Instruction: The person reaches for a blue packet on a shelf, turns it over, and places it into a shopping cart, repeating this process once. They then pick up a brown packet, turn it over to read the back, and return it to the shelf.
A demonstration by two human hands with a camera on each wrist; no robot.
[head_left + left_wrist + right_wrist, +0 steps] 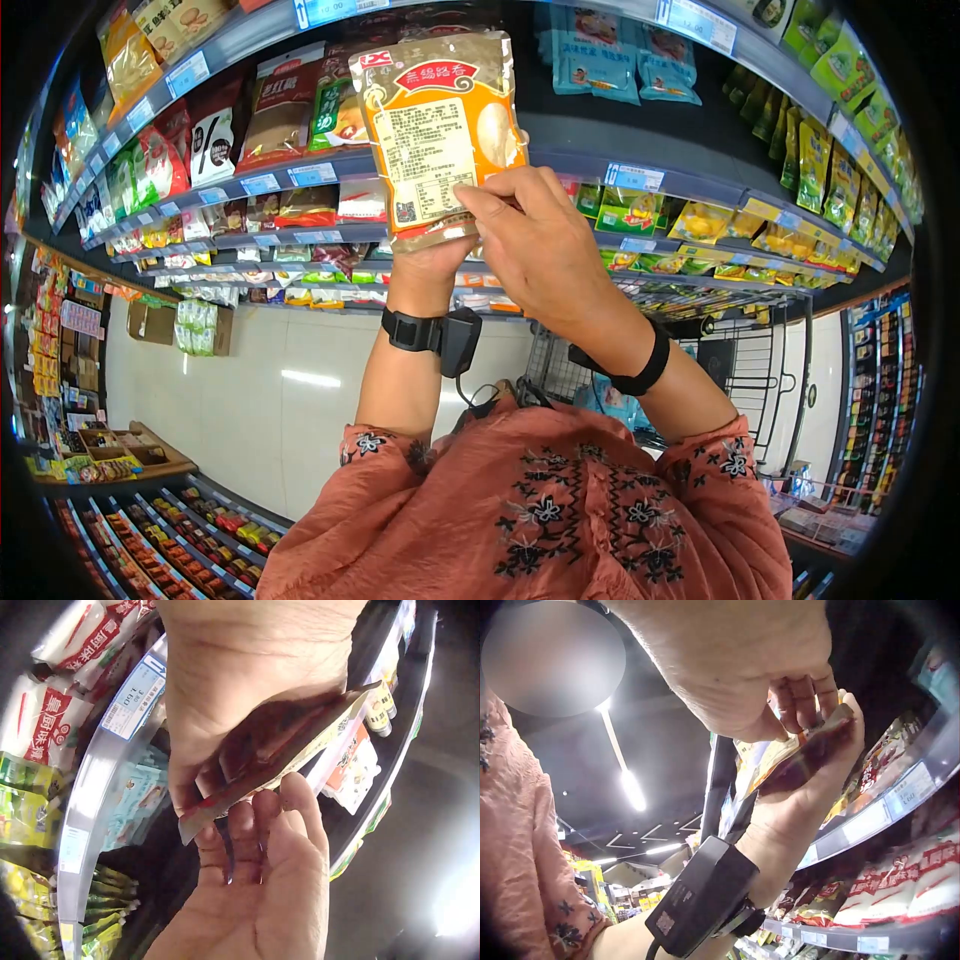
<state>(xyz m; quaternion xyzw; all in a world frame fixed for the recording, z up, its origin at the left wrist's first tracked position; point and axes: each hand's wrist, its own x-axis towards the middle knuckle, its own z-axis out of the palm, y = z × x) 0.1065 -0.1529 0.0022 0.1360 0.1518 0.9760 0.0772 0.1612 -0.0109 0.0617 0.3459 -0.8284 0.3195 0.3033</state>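
Note:
A brown and orange food packet point(430, 140) is held up before the shelves, its printed label facing the person. My left hand point(255, 682) grips it from behind, and most of that hand is hidden by the packet in the head view. The packet's lower edge and dark back show between both hands in the left wrist view. At the lower right of the packet, my right hand point(545, 245) has bent fingers, with one digit lying across the label. Its curved fingers point(802, 705) meet the packet's edge in the right wrist view.
Shelves of bagged goods with price tags point(635, 178) run across behind the packet. Blue packets point(595, 60) hang beyond it to the right. A wire cart point(755, 385) stands on the right, and a low shelf rack point(180, 540) is at the lower left.

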